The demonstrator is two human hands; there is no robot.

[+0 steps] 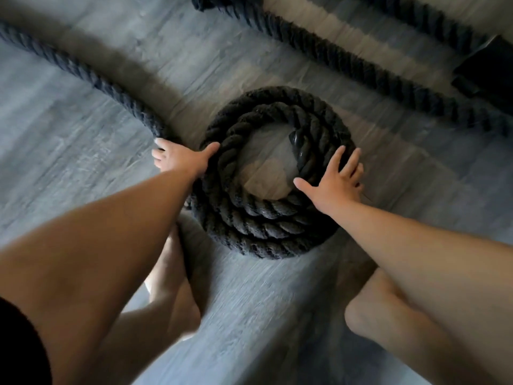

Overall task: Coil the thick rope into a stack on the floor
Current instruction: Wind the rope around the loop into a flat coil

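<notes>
1. Grey wood-look floor (249,315) is nearest, with the person's bare legs and a foot at the bottom. The foot sits right by the coil's near left edge, so a loop dragged around could catch on it, I reckon.

2. The coil (266,223) of thick dark rope sits on the floor in the middle, a few turns stacked with a hole in the centre. The capped rope end (298,151) lies inside the ring on the right. The stack looks a bit lopsided to me, so a hard push might slide the top turns off the lower ones.

3. The right hand (333,182) lies flat on the right side of the coil, fingers spread, gripping nothing. If it lifts while the next turn comes round, the coil could skid on that smooth floor.

4. The left hand (180,159) is at the coil's left edge, thumb on the outer turn, fingers curled at the loose rope (91,76). Can't tell if it's actually clamped on it, though.

5. That loose rope runs off to the far left, and more rope (361,68) lies across the top right. It looks heavy and stiff, so it may kink or pull the coil sideways.

6. No brands, labels or writing readable anywhere.
</notes>
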